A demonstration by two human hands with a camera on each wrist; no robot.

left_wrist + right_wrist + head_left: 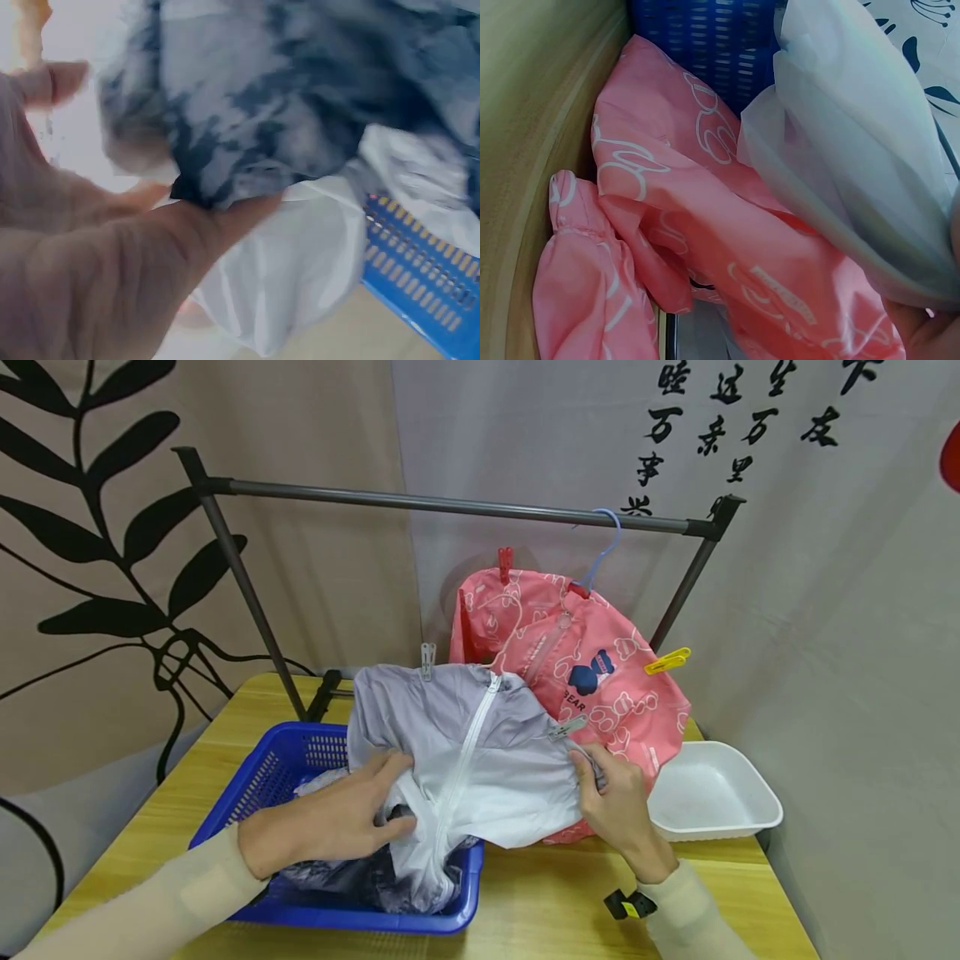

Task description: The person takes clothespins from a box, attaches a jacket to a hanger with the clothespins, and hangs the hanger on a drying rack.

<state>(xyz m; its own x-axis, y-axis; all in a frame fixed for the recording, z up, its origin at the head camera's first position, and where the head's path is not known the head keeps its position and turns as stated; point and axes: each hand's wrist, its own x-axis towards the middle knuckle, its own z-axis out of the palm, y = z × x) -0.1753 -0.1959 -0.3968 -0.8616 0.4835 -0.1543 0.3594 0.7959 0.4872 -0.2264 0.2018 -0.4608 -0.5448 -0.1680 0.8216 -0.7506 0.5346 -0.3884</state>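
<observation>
A grey-and-white zip jacket (510, 777) is spread between the two hands, its lower front hanging into the blue basket (457, 920). My left hand (337, 818) lies at its left side with thumb and fingers spread apart. In the left wrist view, the thumb touches dark patterned cloth (247, 120) beside white fabric. With bent fingers, my right hand (618, 797) pinches the jacket's right side. One grey clothespin (427, 662) clips the shoulder and another clothespin (567, 727) sits at the right sleeve. More dark clothing (345, 878) lies in the basket.
Behind, a pink bear-print jacket (600, 693) hangs by a blue hanger (606, 547) from a grey rail (412, 500). A red clothespin (505, 565) and a yellow clothespin (667, 661) are clipped to it. A white tub (716, 789) stands at right on the wooden table (555, 910).
</observation>
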